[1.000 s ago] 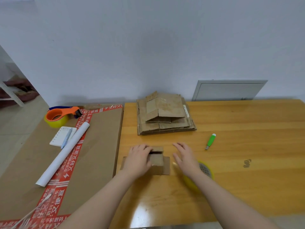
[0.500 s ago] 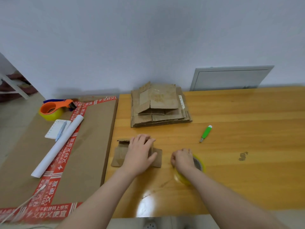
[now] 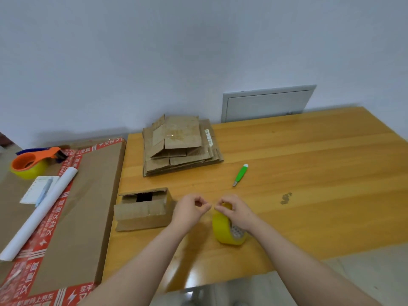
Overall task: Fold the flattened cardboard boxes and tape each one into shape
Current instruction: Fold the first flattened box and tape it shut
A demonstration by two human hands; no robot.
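Tape roll (image 3: 221,228): yellow, standing on edge on the bench (image 3: 320,195) at lower centre of the frame, just right of the folded box.
Right hand (image 3: 237,212): is gripping the roll from above, fingers curling over its top edge.
Left hand (image 3: 189,209): is hovering just left of the roll with fingers curled. Thumb and forefinger tips are pressing together beside the right fingertips. Whether a tape end is lying between them cannot be told.
Folded box (image 3: 143,209): is sitting on the bench just left of the left hand, near the bench's left edge. Its top flaps are not fully closed and a dark gap is showing.
Flattened boxes (image 3: 181,146): are lying in a stack at mid-frame, above the folded box.
Green knife (image 3: 240,175): is lying right of the stack, apart from both hands.
Cardboard sheet (image 3: 88,206): is lying at the left of the frame, edged with red printed tape. It is carrying a white paper roll (image 3: 39,214), a notepad (image 3: 33,191) and an orange tape dispenser (image 3: 33,162).
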